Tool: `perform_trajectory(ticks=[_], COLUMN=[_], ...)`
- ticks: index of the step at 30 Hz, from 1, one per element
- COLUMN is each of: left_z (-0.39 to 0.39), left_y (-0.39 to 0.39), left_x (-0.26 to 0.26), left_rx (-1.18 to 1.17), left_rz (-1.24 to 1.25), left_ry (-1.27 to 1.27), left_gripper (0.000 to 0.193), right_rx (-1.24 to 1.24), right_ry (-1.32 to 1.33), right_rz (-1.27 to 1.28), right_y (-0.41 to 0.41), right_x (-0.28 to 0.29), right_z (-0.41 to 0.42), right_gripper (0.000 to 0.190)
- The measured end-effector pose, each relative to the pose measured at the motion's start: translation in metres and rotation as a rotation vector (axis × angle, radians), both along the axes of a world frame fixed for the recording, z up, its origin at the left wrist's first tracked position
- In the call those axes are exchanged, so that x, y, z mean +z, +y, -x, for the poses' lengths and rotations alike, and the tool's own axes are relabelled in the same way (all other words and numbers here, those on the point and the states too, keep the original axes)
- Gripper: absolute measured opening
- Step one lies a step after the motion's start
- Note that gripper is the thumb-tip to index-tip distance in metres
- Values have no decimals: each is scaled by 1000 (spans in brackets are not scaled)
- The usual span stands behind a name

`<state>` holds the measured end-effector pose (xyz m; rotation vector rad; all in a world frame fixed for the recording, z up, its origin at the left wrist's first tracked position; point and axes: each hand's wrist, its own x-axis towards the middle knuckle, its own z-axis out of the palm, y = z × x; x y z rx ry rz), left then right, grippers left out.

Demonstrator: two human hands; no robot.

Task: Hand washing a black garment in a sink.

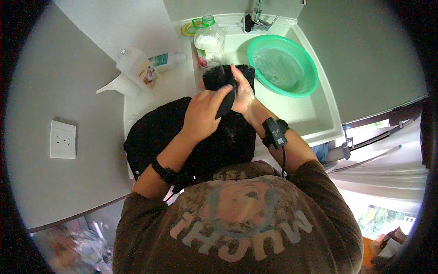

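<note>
A black garment (160,126) lies bunched over the sink's left side and front edge. Its upper part is raised between my two hands. My left hand (203,111) grips a fold of the dark cloth, fingers pointing up and right. My right hand (243,90) has its thumb up and holds the cloth from the right, some suds on the palm. Right of my hands, a green plastic basin (251,61) with cloudy, foamy water stands in the white sink (291,118). Both wrists wear black straps with small devices.
A large clear plastic bottle (209,42) stands behind my hands. Left on the counter are a white detergent bottle (137,68), another bottle (166,61) lying down and a white funnel-like piece (119,85). A black-bristled brush (248,24) rests by the faucet (261,19). Walls flank both sides.
</note>
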<state>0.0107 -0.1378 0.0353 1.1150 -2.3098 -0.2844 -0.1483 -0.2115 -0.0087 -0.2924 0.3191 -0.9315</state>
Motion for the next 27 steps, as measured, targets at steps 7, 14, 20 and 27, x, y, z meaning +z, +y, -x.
perform_trajectory(ticks=[7,14,20,27], left_z=[-14,-13,18,3], left_y=[-23,-13,18,-53], left_x=[-9,23,27,-30], left_rx=[108,242,209,654], left_rz=[-269,-450,-105,21], left_ry=[531,603,151,272], left_gripper=[127,81,61,21], right_rx=[-106,-190,-271,-462], right_ry=[-202,-218,-15,480], right_rz=[151,86,-86,-92], right_y=[-6,-22,-51,-4], right_x=[65,55,-8,-4], right_z=[-19,-4,5,-60], right_gripper=[77,70,55,34])
